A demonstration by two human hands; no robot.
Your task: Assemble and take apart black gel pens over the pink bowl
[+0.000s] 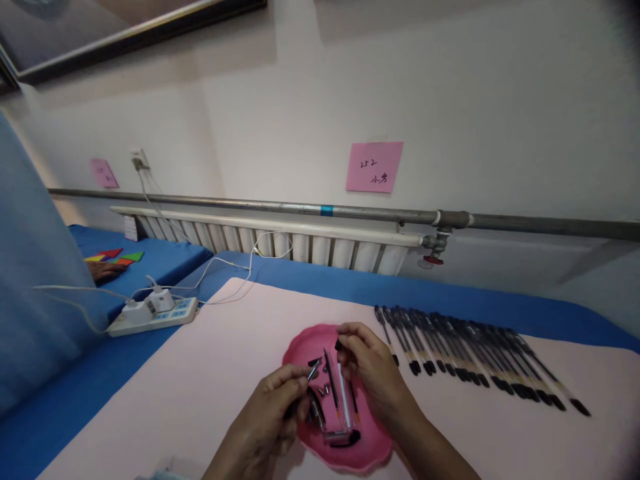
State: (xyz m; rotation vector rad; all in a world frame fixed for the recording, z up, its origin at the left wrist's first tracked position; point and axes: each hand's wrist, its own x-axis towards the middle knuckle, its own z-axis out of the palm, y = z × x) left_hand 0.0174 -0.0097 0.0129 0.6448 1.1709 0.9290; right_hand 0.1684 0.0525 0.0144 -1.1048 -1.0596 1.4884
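Over a pink scalloped tray (367, 460), my left hand (270, 410) is closed around a pen part. Its silvery pointed tip (314, 369) sticks out past the fingers; the rest is hidden in the palm. My right hand (373, 370) pinches a small black piece (339, 345) above the tray's far right side; its exact kind is unclear. Inside the tray lie clear pen barrels (345, 400), dark thin refills (331, 380), small metal pen tips (324, 390) and black caps (316, 407).
To the right, a row of black-capped pens (460, 347) lies side by side on the pink sheet (210, 380). A power strip (153, 319) with white plugs and cables is at left. Behind the table are a radiator (280, 247) and a pipe. Another person's hand (105, 270) rests near coloured pieces (131, 257).
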